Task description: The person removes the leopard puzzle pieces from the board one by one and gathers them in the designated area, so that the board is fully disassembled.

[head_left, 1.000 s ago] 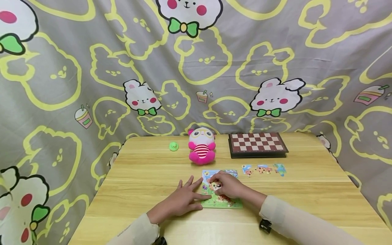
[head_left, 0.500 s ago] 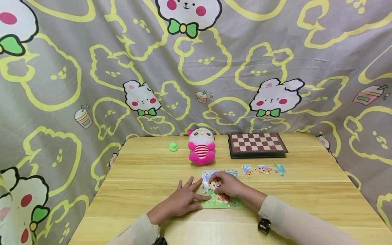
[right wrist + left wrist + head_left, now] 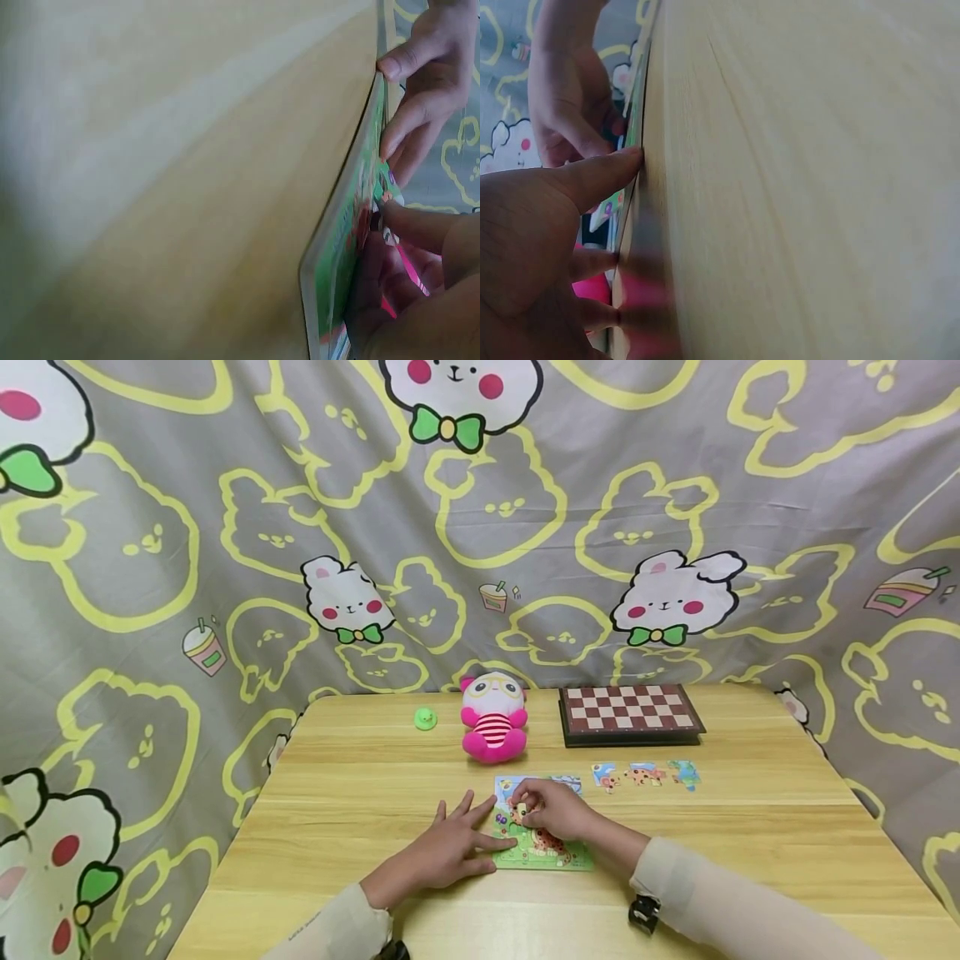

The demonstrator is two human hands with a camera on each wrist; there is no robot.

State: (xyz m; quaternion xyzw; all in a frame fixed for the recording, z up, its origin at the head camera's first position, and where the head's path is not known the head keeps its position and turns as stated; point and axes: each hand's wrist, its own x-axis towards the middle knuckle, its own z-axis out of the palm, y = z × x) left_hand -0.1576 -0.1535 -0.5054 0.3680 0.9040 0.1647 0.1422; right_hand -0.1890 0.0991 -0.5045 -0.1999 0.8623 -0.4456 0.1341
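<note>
A jigsaw puzzle board [image 3: 525,861] with a spotted cartoon animal on green and blue lies flat on the table. My right hand [image 3: 558,810] is over its middle and pinches a puzzle piece [image 3: 521,812] with part of the animal's face, between thumb and fingers. The right wrist view shows this puzzle piece [image 3: 389,196] tilted up close to the board's surface. My left hand [image 3: 447,850] is spread at the board's left edge, some fingers on the board and others on the table. In the left wrist view the thumb [image 3: 615,166] touches the board's near edge.
Right of the board lie loose puzzle pieces [image 3: 645,774]. Behind it sit a pink plush panda [image 3: 495,727] and a small green duck [image 3: 425,719]. A brown checkered board box [image 3: 632,714] stands back right. A patterned curtain [image 3: 480,527] hangs behind the table [image 3: 337,777].
The pinched puzzle piece has turned and tilted in my right fingers, so less of the animal's face shows. My left hand has kept its place.
</note>
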